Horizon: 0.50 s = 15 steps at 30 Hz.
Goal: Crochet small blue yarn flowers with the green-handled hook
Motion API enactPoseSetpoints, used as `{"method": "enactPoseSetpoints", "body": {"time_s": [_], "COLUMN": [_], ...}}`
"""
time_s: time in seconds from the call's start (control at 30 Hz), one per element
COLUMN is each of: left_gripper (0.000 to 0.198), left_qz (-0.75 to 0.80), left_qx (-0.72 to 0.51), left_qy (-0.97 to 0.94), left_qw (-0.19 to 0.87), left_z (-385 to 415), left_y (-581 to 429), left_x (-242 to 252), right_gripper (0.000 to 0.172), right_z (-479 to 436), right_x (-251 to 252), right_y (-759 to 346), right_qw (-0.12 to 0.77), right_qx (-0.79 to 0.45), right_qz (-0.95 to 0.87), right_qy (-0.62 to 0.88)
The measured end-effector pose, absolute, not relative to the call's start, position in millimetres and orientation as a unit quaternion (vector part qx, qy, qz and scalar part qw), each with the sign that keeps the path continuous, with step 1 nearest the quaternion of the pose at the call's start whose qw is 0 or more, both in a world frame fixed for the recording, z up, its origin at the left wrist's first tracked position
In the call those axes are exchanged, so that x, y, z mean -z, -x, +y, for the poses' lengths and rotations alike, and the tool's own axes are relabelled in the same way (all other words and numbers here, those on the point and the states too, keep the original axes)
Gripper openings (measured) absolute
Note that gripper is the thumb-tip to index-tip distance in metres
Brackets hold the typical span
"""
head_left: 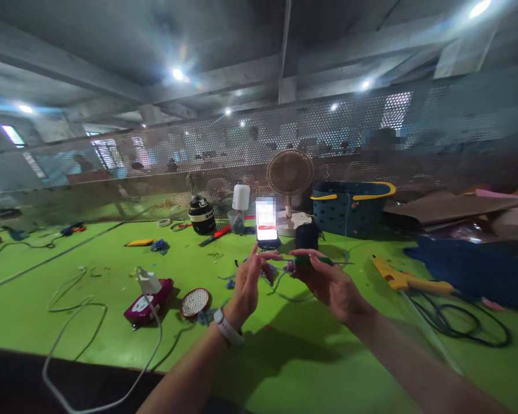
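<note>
My left hand (248, 283), with a white watch on its wrist, is raised above the green table (112, 270). Its fingers pinch something small and bluish that I cannot make out. My right hand (328, 282) faces it and is closed around a small green piece (307, 261) with thin wires (280, 290) trailing down from it to the table. The two hands nearly touch at their fingertips. Just behind them a lit phone (266, 231) stands upright.
Left of the hands lie a magenta device (149, 302) with a white charger and cable, and a round LED disc (195, 302). A yellow glue gun (399, 279) and black cable lie right. A fan (290, 175), blue basket (349, 210), dark jar (201, 215) stand behind.
</note>
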<state>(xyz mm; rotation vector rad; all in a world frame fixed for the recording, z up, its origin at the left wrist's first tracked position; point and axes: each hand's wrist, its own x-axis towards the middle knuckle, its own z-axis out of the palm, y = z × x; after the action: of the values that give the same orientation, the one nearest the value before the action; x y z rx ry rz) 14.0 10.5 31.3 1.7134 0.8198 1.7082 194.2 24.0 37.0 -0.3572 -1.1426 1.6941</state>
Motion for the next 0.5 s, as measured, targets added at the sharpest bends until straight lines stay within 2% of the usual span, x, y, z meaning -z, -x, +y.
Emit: {"method": "enactPoseSetpoints", "body": {"time_s": [0.13,0.23,0.3,0.5], "left_gripper": [0.055,0.042,0.035,0.031], "left_qz": [0.354,0.36,0.359,0.338], "left_qx": [-0.576,-0.569,-0.567,-0.62], "left_qy": [-0.717,-0.723,-0.715,-0.605], "left_qw": [0.17,0.153,0.199,0.37], "left_z": [11.4,11.4,9.1,8.0], "left_y": [-14.0,-13.7,-14.8,-23.0], "left_x": [-24.8,-24.8,-26.5,-23.9], "right_gripper": [0.024,0.023,0.023,0.027], "right_z": [25.0,23.3,21.6,19.2], "right_x": [-37.3,-37.6,-38.5,-40.9], "right_y": [-196.4,-195.4,-194.1,-191.1], "right_qw": [0.516,0.516,0.516,0.533], "right_qx": [-0.703,-0.699,-0.698,-0.695], "right_qz": [-0.469,-0.471,-0.472,-0.452], "right_qy": [0.141,0.15,0.153,0.17]}}
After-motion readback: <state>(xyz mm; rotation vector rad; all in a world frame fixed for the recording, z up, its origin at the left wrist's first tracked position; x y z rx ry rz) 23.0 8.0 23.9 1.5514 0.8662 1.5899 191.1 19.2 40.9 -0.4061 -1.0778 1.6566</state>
